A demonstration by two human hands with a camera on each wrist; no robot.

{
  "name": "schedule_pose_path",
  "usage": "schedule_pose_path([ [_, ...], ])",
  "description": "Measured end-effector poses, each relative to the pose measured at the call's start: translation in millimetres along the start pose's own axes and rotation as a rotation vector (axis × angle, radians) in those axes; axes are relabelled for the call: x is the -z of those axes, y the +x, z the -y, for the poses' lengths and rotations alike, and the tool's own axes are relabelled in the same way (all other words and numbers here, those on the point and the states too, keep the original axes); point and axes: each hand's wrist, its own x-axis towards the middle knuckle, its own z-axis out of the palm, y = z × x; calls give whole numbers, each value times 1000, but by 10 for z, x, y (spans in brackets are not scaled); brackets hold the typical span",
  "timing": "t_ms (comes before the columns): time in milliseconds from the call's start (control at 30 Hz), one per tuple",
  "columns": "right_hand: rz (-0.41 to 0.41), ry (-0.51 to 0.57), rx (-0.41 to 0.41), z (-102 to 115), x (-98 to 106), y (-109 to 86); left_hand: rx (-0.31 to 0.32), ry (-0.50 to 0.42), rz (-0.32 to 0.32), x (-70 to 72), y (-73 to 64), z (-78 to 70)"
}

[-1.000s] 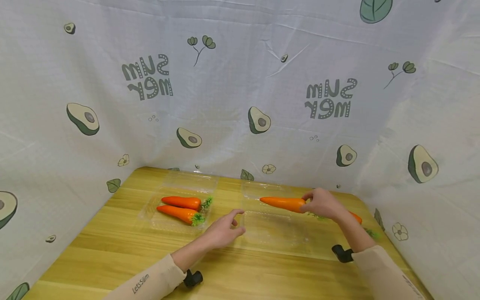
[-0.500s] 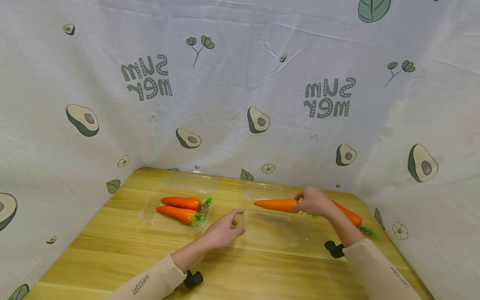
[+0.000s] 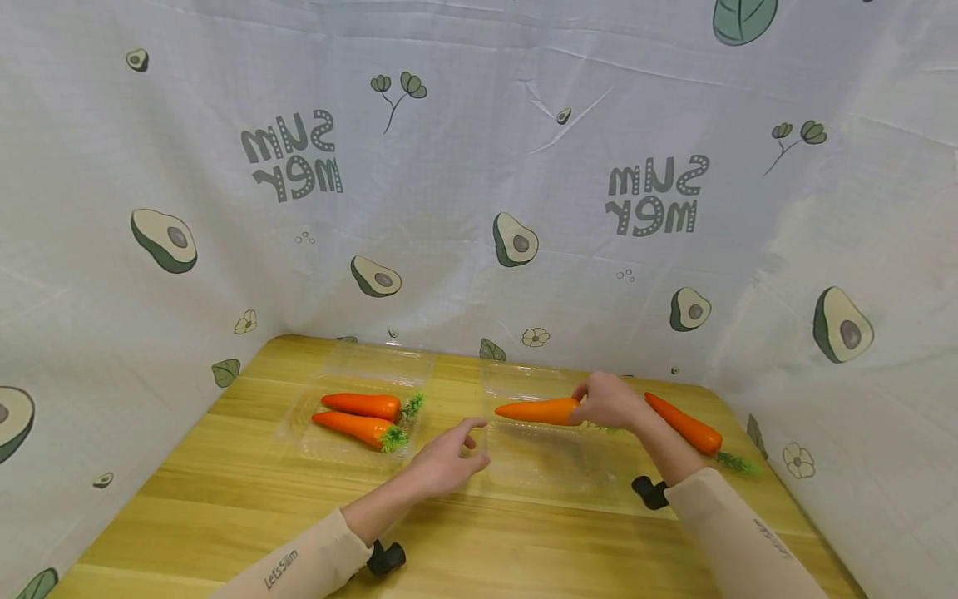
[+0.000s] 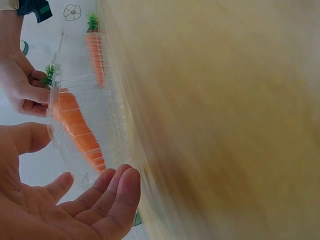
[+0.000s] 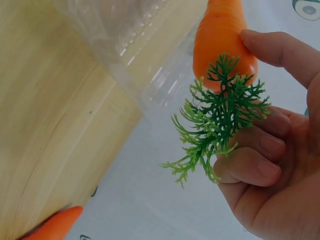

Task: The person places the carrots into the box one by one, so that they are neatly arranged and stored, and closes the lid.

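Note:
My right hand point(image 3: 609, 403) pinches an orange carrot point(image 3: 537, 411) near its thick, leafy end. In the right wrist view its green leaves point(image 5: 225, 110) hang beside my curled fingers. The carrot is held over a clear plastic box point(image 3: 535, 470) with its lid folded back, its tip pointing left. Close to that box's left edge is my left hand point(image 3: 446, 460), fingers loosely bent and nothing in them. Through the clear wall in the left wrist view, the held carrot point(image 4: 77, 127) shows beyond my left fingers point(image 4: 122, 200).
Two carrots point(image 3: 362, 405) lie in another clear box point(image 3: 307, 445) on the left, its lid point(image 3: 382, 362) folded back. At the right of the wooden table point(image 3: 486, 549) lies a single carrot point(image 3: 684, 424). A patterned cloth point(image 3: 449, 166) surrounds the table's back and sides.
My right hand has moved left with the carrot, farther over the box. The carrot lying on the right is now uncovered by my arm. My left hand has stayed in place.

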Motion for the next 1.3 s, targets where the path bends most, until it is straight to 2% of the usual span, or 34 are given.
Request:
schedule_pose_path([
  [533,38,12,50,-15,-102,144,17,0,6,0,17,28],
  [833,56,-1,12,-17,-154,194,20,-8,13,-6,27,34],
  [1300,70,-24,-3,-15,-214,210,20,2,14,0,41,20],
])
